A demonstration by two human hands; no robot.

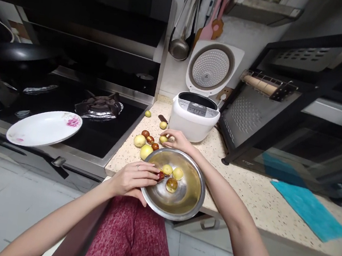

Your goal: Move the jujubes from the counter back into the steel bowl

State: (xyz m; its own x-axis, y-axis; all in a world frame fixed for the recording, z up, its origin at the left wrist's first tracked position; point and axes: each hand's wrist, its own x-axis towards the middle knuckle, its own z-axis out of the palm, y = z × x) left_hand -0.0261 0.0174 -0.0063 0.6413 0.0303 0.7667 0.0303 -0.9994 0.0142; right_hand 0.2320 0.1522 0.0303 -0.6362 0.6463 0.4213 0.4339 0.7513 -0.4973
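My left hand [133, 177] grips the left rim of a steel bowl [193, 185], thumb outside and fingers reaching over the inside. The bowl tilts at the counter's front edge, partly over my lap. In it lie two yellow-green jujubes [178, 173], a brown-and-green one [171, 184] and a dark red one [160, 176] by my left fingertips. Beyond the bowl, my right hand [177, 139] has its fingers closed around a yellow-green jujube [163, 140] on the counter. Several more jujubes [146, 152], green and red-brown, lie to its left and behind it.
An open white rice cooker [194, 120] stands behind my right hand. To the left, an oval white plate [44, 129] lies on the black gas stove, with a wok [19, 55] further back. A black rack with an oven [297, 149] and a teal cloth [309, 211] are at right.
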